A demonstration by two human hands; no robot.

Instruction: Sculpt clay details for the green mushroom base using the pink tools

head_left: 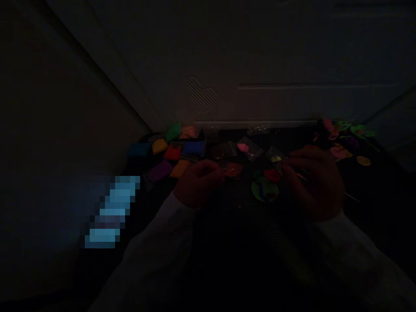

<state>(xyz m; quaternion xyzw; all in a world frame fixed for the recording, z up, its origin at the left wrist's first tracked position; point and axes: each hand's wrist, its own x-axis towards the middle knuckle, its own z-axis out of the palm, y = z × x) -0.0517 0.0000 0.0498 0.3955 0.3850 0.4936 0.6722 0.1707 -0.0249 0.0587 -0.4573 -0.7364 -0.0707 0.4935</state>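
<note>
The scene is very dim. My left hand [198, 183] hovers near the middle, its fingertips next to a flat red-orange piece of modeling clay [232, 170]. My right hand [315, 182] reaches in from the right, its fingers close to a clear plastic packet [276, 157] and a red clay piece [272, 175]. Below them lies a round green clay disc [264, 189] with blue and red patches. Whether either hand holds anything is hidden by the dark.
Packets of coloured clay [182, 151] lie at the back left. Clay flower shapes [341, 138] and a yellow disc [363, 161] sit at the right. A white panel with a heart pattern [202, 95] stands behind. A pixelated blue patch [110, 212] glows at the left.
</note>
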